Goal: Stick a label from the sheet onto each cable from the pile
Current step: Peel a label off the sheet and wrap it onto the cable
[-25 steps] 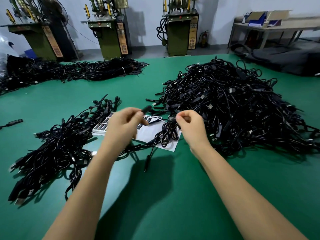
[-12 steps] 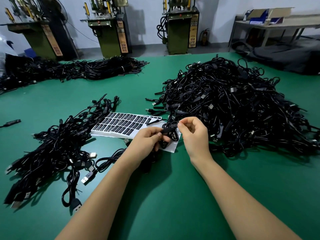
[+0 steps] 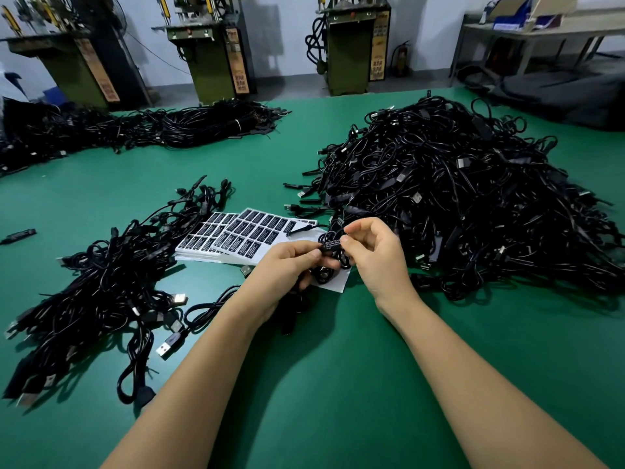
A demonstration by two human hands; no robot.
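A big pile of black cables [image 3: 456, 198] fills the right of the green table. The label sheet [image 3: 236, 235], rows of black stickers on white backing, lies in the middle. Just in front of it my left hand [image 3: 287, 272] grips a coiled black cable [image 3: 324, 269] by its small box. A black label [image 3: 333, 245] with white print lies on that box between both thumbs. My right hand [image 3: 375, 255] pinches the box's right end. The rest of the cable hangs under my left palm, partly hidden.
A smaller heap of black cables [image 3: 101, 292] lies at the left, with USB plugs sticking out toward me. Another long heap [image 3: 142, 130] runs along the far left edge. A single loose plug [image 3: 18, 235] lies at the far left. Green machines stand behind the table.
A second ago my hands were apart above the sheet. My left hand came right and down to meet the right, and both now hold the cable's box with the label on it.
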